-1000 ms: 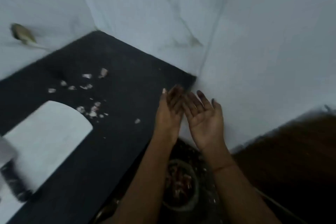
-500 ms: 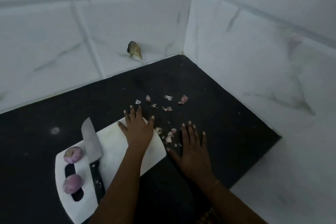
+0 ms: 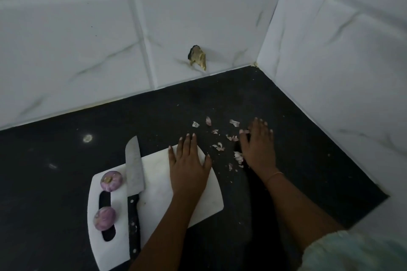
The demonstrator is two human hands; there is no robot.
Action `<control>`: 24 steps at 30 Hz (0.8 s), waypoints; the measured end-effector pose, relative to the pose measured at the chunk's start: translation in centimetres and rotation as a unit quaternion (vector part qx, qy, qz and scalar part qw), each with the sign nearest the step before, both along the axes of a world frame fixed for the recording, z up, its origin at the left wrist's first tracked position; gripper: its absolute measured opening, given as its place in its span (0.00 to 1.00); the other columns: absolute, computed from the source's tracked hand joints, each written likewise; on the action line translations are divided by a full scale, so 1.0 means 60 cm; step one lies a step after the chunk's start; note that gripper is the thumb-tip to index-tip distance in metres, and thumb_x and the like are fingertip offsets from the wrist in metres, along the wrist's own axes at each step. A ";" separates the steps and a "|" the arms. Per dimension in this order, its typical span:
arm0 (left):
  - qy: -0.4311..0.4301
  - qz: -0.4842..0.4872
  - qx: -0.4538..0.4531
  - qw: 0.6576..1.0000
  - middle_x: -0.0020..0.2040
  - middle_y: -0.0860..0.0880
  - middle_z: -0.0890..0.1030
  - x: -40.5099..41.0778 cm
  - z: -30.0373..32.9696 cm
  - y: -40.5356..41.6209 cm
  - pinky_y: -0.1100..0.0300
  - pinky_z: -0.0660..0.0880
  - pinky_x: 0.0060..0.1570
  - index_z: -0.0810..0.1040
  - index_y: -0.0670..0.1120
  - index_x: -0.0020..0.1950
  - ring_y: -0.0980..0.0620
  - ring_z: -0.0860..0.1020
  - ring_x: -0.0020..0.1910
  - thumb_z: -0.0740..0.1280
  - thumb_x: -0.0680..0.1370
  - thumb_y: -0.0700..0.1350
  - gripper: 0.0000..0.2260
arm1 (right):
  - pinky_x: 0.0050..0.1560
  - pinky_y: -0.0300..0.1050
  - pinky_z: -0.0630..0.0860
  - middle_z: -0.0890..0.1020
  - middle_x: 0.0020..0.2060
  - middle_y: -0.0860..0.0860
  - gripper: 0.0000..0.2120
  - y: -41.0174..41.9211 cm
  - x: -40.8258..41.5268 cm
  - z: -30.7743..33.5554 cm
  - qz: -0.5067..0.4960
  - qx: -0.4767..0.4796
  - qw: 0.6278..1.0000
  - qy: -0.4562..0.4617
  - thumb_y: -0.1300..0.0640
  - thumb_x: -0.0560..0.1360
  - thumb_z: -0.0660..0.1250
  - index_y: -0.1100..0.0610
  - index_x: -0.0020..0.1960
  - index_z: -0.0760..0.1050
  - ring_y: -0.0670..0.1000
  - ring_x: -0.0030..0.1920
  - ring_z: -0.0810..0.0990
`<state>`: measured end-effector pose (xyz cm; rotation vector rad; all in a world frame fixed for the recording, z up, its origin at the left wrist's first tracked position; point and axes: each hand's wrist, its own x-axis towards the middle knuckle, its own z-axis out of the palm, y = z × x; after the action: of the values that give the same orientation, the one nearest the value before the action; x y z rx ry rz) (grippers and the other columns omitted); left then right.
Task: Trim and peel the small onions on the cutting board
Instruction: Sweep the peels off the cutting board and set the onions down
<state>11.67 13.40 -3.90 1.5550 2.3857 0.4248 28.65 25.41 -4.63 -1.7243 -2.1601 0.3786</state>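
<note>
Risk, counter [image 3: 308,160]: we judge a sweep of the skin scraps [image 3: 220,146] could push them off the front edge or onto the cutting board [image 3: 154,204].
Risk, knife [image 3: 134,165]: it lies blade-up the board, near our left hand.
Left hand [image 3: 189,165]: spread flat, palm down on the board's far corner, holding nothing.
Right hand [image 3: 258,145]: spread flat on the counter, touching scraps.
Onions [image 3: 111,181]: 2 on the board's left end, beside the knife.

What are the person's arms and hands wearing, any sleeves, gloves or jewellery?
No gloves: both hands are bare, the left hand and the right hand. The fingernails look light. A thin, pale bracelet circles the right wrist. A pale, light-green sleeve shows at the right upper arm; the forearms are uncovered.
</note>
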 end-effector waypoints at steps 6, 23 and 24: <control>0.030 0.004 0.062 0.998 0.81 0.49 0.35 0.003 -0.013 -0.007 0.44 0.32 0.76 0.37 0.51 0.80 0.49 0.34 0.79 0.44 0.82 0.61 0.31 | 0.76 0.40 0.55 0.64 0.76 0.49 0.24 -0.021 -0.067 0.038 0.204 -0.073 0.949 0.229 0.53 0.82 0.53 0.51 0.78 0.58 0.43 0.76 0.59; -0.056 0.021 0.117 0.991 0.82 0.51 0.47 0.005 -0.017 -0.009 0.52 0.42 0.80 0.43 0.51 0.81 0.55 0.42 0.80 0.50 0.84 0.44 0.27 | 0.77 0.53 0.55 0.69 0.73 0.47 0.23 -0.122 0.020 0.051 0.264 0.017 0.956 0.123 0.54 0.80 0.61 0.52 0.74 0.66 0.39 0.75 0.58; -0.047 0.019 0.113 0.992 0.82 0.51 0.46 0.005 -0.017 -0.009 0.51 0.41 0.79 0.43 0.51 0.81 0.55 0.42 0.80 0.50 0.84 0.44 0.27 | 0.78 0.54 0.48 0.61 0.76 0.46 0.29 -0.142 0.036 0.058 0.266 0.011 0.958 0.103 0.48 0.79 0.63 0.52 0.77 0.60 0.42 0.77 0.53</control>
<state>11.96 12.86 -4.93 1.5424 2.3663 0.7820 30.80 16.86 -1.18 -1.0104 -2.4255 0.6330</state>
